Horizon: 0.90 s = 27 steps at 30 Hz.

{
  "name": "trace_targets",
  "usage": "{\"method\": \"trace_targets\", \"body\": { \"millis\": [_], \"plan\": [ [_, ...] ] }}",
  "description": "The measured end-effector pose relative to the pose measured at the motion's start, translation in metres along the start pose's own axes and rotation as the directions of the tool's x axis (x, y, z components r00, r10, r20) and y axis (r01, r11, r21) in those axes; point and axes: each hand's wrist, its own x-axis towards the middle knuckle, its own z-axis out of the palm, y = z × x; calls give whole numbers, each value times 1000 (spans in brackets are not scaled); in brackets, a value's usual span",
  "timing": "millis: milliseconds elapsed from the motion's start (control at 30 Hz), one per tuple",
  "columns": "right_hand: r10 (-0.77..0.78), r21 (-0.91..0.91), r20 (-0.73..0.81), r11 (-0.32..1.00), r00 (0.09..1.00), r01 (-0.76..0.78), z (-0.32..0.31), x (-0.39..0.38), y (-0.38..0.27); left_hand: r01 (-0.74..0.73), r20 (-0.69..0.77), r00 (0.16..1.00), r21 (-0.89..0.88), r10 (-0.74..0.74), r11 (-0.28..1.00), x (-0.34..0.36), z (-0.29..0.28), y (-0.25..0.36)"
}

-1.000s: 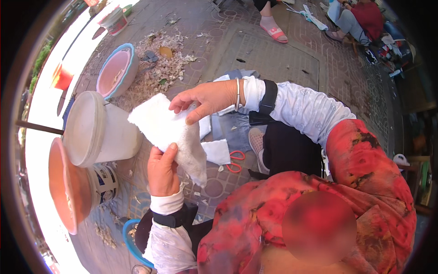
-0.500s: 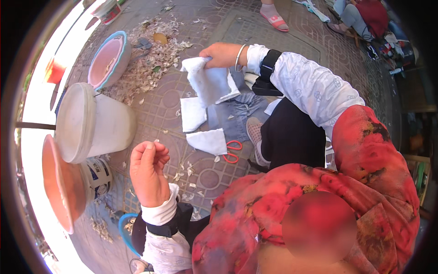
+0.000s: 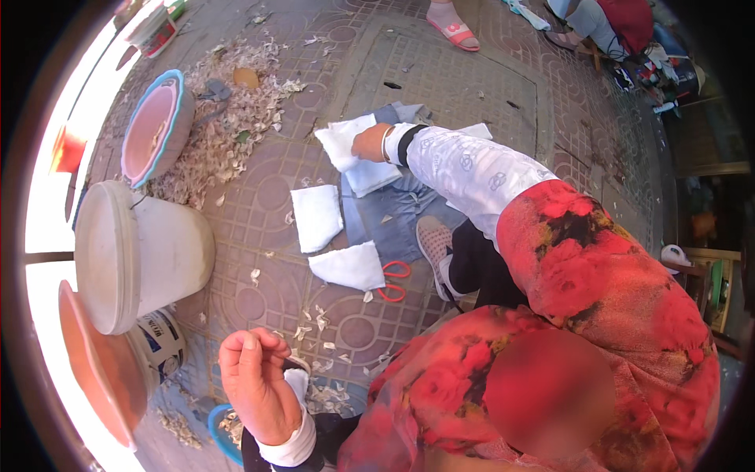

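Observation:
My right hand (image 3: 370, 143) reaches forward to a white fluffy cloth piece (image 3: 336, 144), its fingers gripping it, atop more white pieces lying on grey-blue fabric (image 3: 385, 213). Two separate white pieces, a squarish one (image 3: 315, 218) and a tapered one (image 3: 346, 266), lie nearer on the paving. Red-handled scissors (image 3: 395, 288) stick out from beside the tapered piece, their blades hidden. My left hand (image 3: 252, 377) is low at the left, its fingers curled closed with nothing seen in them.
At left stand a lidded white bucket (image 3: 173, 256), a pink basin (image 3: 145, 130) and an orange basin (image 3: 98, 370), with scattered dry peelings (image 3: 212, 141) nearby. A blue basin (image 3: 220, 433) is low left. Another person's sandalled foot (image 3: 456, 35) and a seated person (image 3: 621, 27) are beyond.
My left hand let go of the white cloth and dropped toward me. My right hand carried it forward and lowered it onto the other pieces.

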Motion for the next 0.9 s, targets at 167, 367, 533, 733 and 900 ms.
{"method": "trace_targets", "body": {
  "millis": [167, 367, 533, 733, 900],
  "plan": [
    [-146, -128, 14, 981, 989, 147, 24, -21, -45, -6, -14, 1000, -26, 5, 1000, 0, -3, 4],
    [396, 7, 291, 909, 871, -416, 57, -40, -59, 9, 56, 998, -5, -9, 1000, 0, -2, 2],
    [70, 452, 409, 851, 910, -269, 114, -32, -144, 18, 137, 990, 80, -29, 997, -4, -21, -1],
    [14, 313, 616, 913, 788, -261, 134, -58, -195, 92, 70, 993, 11, -92, 996, -4, -2, -9],
    [-74, 572, 441, 792, 895, -216, 109, -44, -203, 98, 39, 994, 75, -101, 992, -2, -2, -8]
  ]
}}
